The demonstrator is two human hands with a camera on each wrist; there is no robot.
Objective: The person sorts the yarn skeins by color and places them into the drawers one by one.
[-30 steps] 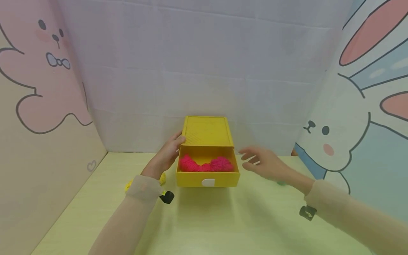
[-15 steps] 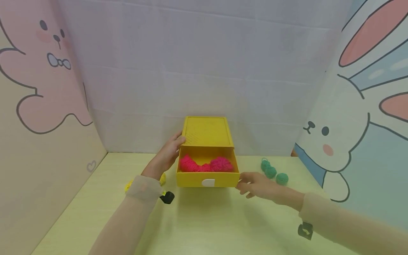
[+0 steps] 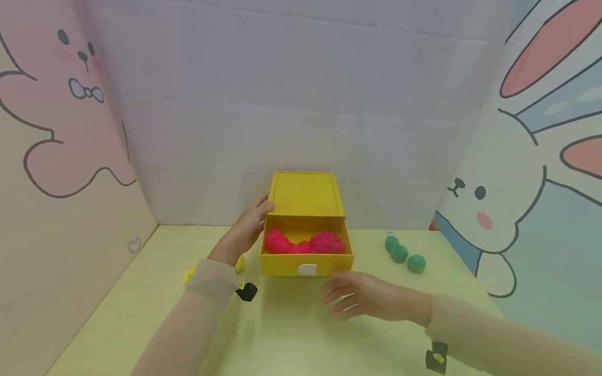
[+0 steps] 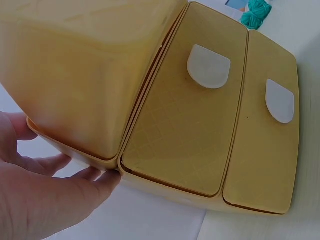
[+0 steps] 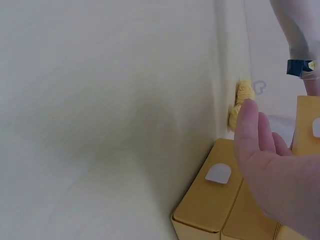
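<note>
A small yellow drawer cabinet (image 3: 305, 193) stands against the back wall. Its top drawer (image 3: 282, 263) is pulled out and holds bright pink yarn (image 3: 324, 243). My left hand (image 3: 245, 227) rests on the cabinet's left side near the top; in the left wrist view its fingers (image 4: 87, 187) touch the side edge. In front of the drawer's lower right corner, my right hand (image 3: 371, 295) is in the air with fingers extended and slightly spread, holding nothing. Two lower drawers (image 4: 180, 120) with white tabs are closed in the left wrist view.
Green yarn balls (image 3: 400, 254) lie on the pale tabletop (image 3: 282, 334) to the right. Yellow yarn (image 3: 240, 263) lies on the left, partly hidden behind my left wrist. Cartoon-printed side panels (image 3: 498, 209) and a white cloth (image 3: 400, 172) enclose the table.
My right hand has come down from beside the drawer, past its right front corner, to below and in front of it. The green yarn has come into view. Left hand and drawer stay put.
</note>
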